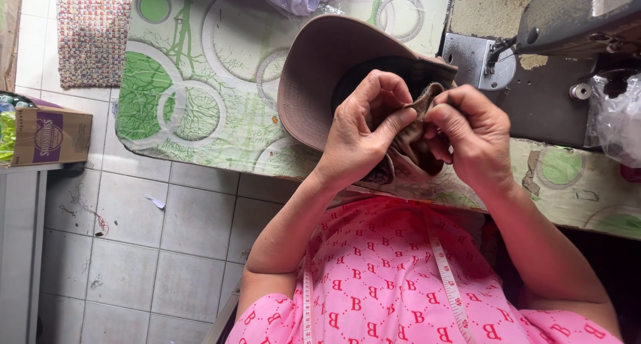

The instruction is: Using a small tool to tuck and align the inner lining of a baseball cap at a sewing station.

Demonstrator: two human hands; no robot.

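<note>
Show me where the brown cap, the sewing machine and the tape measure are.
brown cap [314, 77]: head view, on the underside of its brim.
sewing machine [574, 13]: head view, on its grey metal arm at upper right.
tape measure [446, 277]: head view, on the strip draped over the pink garment.

A single view is given, taken from a camera worn on the person's head and pointed steeply downward. The scene is seen from close above: the left hand [364, 133] and right hand [467, 137] are placed near the middle of the frame, over the near edge of the worktop [193, 83]. The tiled floor [140, 250] is taken in at lower left, the sewing machine [574, 17] at upper right. No second view is supplied, so nothing is shared.
</note>
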